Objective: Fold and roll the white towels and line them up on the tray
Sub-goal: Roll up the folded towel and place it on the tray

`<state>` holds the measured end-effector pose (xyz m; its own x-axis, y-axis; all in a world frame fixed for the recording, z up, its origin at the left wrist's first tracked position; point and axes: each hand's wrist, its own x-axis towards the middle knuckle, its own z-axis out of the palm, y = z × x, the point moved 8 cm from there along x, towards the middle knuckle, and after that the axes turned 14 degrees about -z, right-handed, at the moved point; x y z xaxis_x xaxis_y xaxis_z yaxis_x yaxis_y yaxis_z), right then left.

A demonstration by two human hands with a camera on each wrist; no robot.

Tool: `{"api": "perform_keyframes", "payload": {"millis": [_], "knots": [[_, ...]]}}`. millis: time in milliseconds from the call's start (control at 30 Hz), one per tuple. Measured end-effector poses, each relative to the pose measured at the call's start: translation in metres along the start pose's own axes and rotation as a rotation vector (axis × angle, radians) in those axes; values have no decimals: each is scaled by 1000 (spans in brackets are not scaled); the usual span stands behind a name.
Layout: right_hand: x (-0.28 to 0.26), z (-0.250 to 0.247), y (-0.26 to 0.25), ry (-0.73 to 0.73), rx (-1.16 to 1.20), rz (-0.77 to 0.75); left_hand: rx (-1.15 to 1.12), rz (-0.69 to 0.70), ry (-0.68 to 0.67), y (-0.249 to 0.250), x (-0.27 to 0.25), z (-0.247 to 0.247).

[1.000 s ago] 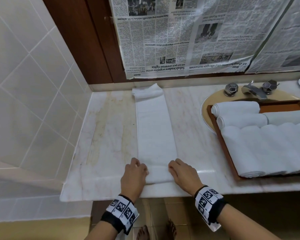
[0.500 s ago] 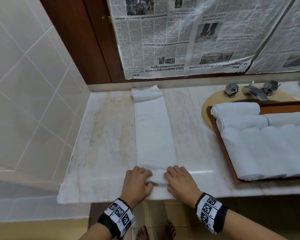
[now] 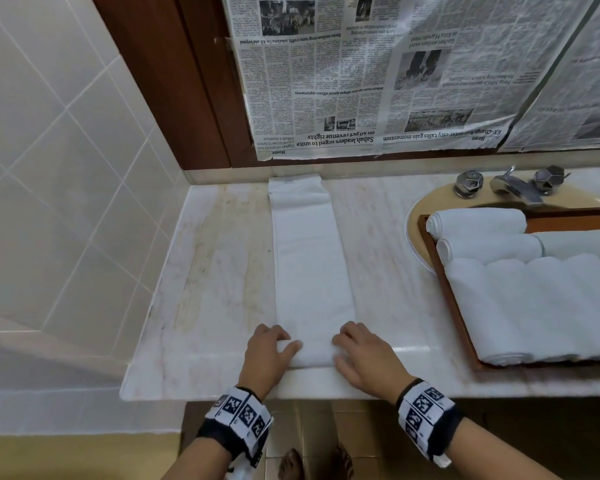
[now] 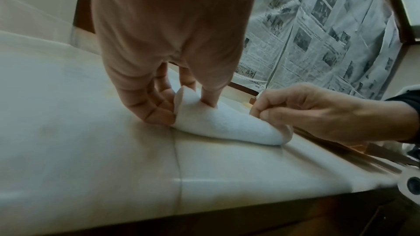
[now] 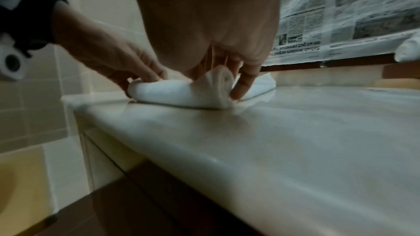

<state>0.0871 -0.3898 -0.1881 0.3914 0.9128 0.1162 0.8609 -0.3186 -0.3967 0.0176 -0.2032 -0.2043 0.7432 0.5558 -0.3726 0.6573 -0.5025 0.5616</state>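
White towel (image 3: 312, 271), folded into a strip at frame centre, now carries a started roll at its lower end where a second ago it lay flat; your left hand (image 3: 269, 355) and right hand (image 3: 361, 358) grasp that roll's ends. Tray (image 3: 440, 271) holds finished rolls at right.
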Motion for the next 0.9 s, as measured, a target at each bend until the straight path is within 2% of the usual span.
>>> {"api": "perform_keyframes", "payload": {"millis": [100, 167, 200, 267, 333, 433, 533, 600, 667, 767, 833, 900], "knots": [[0, 7, 3, -122, -24, -21, -7, 3, 67, -4, -2, -4], [6, 5, 10, -154, 83, 54, 70, 132, 139, 3, -7, -5], [10, 3, 14, -125, 160, 99, 126, 230, 153, 10, -12, -3], [16, -2, 20, -72, 231, 174, 199, 373, 111, 17, -20, 5], [18, 1, 27, -90, 272, 238, 241, 407, 53, 13, -21, 9], [18, 4, 33, -105, 315, 271, 247, 376, 17, 2, -11, 3], [15, -3, 37, 60, 381, 305, 163, 245, -80, -5, 1, -2], [17, -6, 27, 105, 193, 213, 138, 187, -115, -2, 7, -3], [18, -1, 12, 102, -25, 121, 106, 85, -130, -5, 14, -4], [17, 3, 7, 58, -100, 93, 71, -36, -122, -12, 22, -6], [15, 8, 10, -29, -61, 88, 87, -36, -85, -14, 22, -8], [15, 10, 16, -86, 42, 119, 123, 58, 27, -8, 14, -15]]}}
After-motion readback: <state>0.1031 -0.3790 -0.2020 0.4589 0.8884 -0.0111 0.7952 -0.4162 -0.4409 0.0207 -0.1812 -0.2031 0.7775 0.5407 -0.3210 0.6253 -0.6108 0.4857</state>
